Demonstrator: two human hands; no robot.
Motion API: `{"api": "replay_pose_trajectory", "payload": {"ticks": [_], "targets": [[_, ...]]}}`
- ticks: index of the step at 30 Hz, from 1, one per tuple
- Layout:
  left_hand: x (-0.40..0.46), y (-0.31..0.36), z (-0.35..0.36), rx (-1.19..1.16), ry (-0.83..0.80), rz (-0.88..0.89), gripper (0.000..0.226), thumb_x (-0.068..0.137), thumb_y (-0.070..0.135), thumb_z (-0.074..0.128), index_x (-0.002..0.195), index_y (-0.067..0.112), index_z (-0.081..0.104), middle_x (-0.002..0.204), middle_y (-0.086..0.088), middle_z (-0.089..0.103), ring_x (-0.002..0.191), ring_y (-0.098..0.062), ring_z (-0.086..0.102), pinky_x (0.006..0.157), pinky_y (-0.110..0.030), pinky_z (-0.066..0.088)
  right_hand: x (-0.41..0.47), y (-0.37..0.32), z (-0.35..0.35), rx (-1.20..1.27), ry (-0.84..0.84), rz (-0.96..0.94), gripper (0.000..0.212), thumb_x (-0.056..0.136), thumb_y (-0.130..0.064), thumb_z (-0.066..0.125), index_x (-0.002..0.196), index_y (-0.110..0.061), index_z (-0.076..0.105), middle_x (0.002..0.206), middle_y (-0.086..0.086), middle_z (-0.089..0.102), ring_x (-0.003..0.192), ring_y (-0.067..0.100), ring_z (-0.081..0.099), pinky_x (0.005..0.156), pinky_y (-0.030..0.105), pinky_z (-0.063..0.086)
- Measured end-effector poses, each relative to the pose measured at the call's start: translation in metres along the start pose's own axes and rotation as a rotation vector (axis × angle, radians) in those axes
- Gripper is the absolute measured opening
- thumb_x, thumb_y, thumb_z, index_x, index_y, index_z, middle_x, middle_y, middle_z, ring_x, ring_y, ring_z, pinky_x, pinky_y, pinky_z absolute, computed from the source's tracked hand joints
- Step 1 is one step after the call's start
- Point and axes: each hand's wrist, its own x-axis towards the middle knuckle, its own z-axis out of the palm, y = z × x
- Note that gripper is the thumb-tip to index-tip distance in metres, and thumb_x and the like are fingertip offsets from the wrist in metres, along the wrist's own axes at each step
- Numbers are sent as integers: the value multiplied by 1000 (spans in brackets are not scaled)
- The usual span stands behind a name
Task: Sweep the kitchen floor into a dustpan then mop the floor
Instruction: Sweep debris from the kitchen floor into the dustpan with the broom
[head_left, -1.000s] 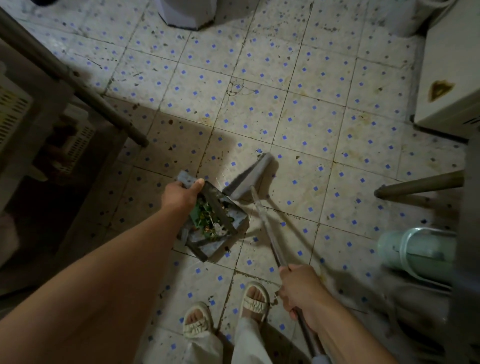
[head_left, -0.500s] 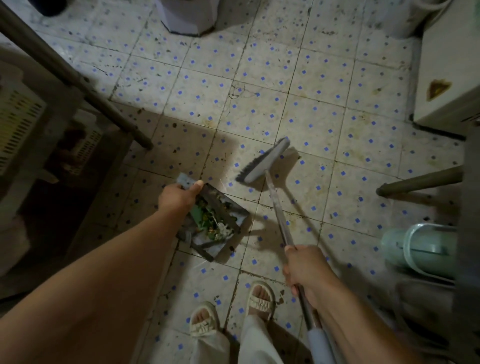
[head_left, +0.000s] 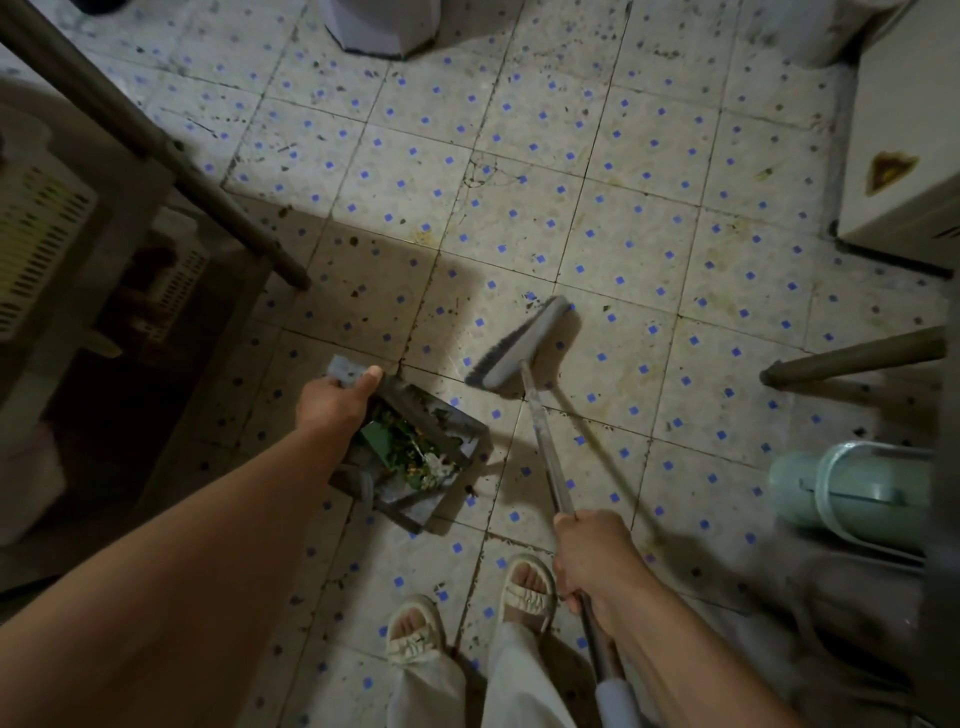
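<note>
A grey dustpan (head_left: 457, 444) rests on the tiled floor (head_left: 519, 218) just ahead of my feet, holding green scraps and white bits (head_left: 410, 449). My left hand (head_left: 332, 405) grips its handle at the far left corner. My right hand (head_left: 592, 561) holds the long grey shaft of a broom (head_left: 522, 343). The broom head sits on the floor to the right of the dustpan and slightly beyond it, apart from the pan's mouth. Dark specks of dirt dot the tiles all around.
A slanted metal leg (head_left: 156, 150) and a dark shelf with slotted baskets (head_left: 47, 244) stand at left. A white cabinet (head_left: 904, 171) is at far right, another leg (head_left: 852, 358) and a pale green appliance (head_left: 852, 488) at right. A white base (head_left: 382, 26) stands at the top.
The broom head has moved away from the dustpan's mouth, up and to the right across the floor. My left hand and the dustpan have stayed in place.
</note>
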Motion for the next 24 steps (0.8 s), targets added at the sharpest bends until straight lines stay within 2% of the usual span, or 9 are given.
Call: {"api": "replay_pose_trajectory", "payload": {"ticks": [2, 5, 6, 9, 10, 12, 14, 19, 24], "targets": [[-4, -5, 0, 4, 0, 3, 47, 87, 43, 62, 107, 0, 63, 100, -17, 62, 87, -29, 57, 70, -32, 39, -10, 6, 7, -84, -31, -4, 29, 98, -16, 40, 69, -12, 46, 60, 6, 44, 42, 16, 41, 29, 17, 33], [-10, -12, 0, 5, -17, 18, 45, 87, 43, 61, 105, 2, 63, 94, -15, 60, 82, -25, 53, 70, -32, 38, -20, 12, 15, -72, -54, 128, 16, 99, -14, 42, 100, -4, 54, 69, 12, 49, 34, 16, 43, 28, 15, 28], [-11, -14, 0, 14, -19, 23, 45, 88, 44, 61, 104, 2, 63, 93, -15, 60, 82, -25, 53, 69, -32, 38, -24, 12, 15, -78, -67, 130, 14, 99, -14, 43, 100, -5, 53, 68, 11, 49, 35, 16, 42, 27, 15, 28], [-14, -22, 0, 32, -16, 32, 46, 88, 46, 60, 103, 3, 63, 92, -12, 58, 89, -30, 56, 72, -32, 40, -36, 15, 10, -102, -137, 10, 27, 97, -15, 44, 70, -14, 45, 60, 4, 42, 45, 14, 40, 26, 15, 31], [-15, -25, -2, 42, -13, 31, 45, 88, 46, 60, 100, 3, 63, 91, -13, 58, 88, -30, 57, 72, -33, 40, -41, 15, 8, -104, -144, -6, 30, 96, -15, 44, 66, -16, 42, 60, 3, 42, 45, 13, 40, 27, 14, 32], [-18, -34, -6, 55, -12, 27, 44, 87, 47, 60, 93, 3, 61, 91, -15, 60, 84, -29, 56, 72, -34, 40, -52, 18, 3, -104, -139, -22, 30, 95, -14, 45, 66, -16, 42, 59, 3, 42, 44, 12, 40, 27, 12, 32], [-20, -42, -10, 51, -24, 30, 46, 86, 47, 61, 96, 2, 63, 92, -15, 61, 86, -31, 59, 72, -36, 43, -60, 20, 2, -77, -129, -28, 30, 96, -14, 45, 66, -16, 42, 57, 3, 41, 43, 12, 38, 27, 11, 30], [-30, -60, -13, -34, -87, 25, 42, 81, 48, 67, 90, 7, 62, 96, -18, 66, 91, -36, 64, 88, -48, 53, -73, 32, 10, -27, -44, -77, 32, 96, -12, 44, 64, -14, 41, 58, 4, 41, 45, 13, 39, 27, 10, 31], [-49, -78, -19, -77, -138, 61, 41, 82, 46, 67, 97, 8, 64, 98, -14, 67, 91, -32, 64, 88, -47, 53, -84, 41, 20, 34, 10, -121, 31, 95, -11, 44, 64, -12, 42, 57, 5, 42, 44, 14, 40, 28, 11, 32]]}}
